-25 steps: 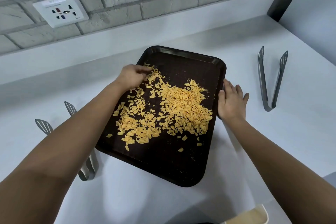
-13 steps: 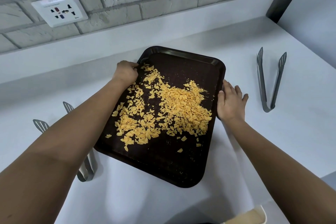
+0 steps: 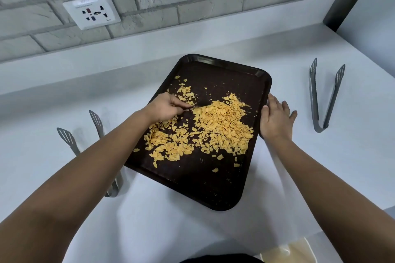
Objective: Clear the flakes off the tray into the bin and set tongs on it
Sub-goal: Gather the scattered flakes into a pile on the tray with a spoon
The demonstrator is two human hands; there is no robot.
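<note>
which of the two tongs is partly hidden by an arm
The tongs on the left of the tray: tongs, whose handles run under the left forearm. The other tongs, right of the tray, lie fully in view.

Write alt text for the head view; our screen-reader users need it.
A left hand sweeps yellow flakes across a dark tray while the right hand steadies its edge; tongs lie on either side.

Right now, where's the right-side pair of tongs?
In the head view, the right tongs lie on the white counter, right of the tray, just beyond the right hand and apart from it.
</note>
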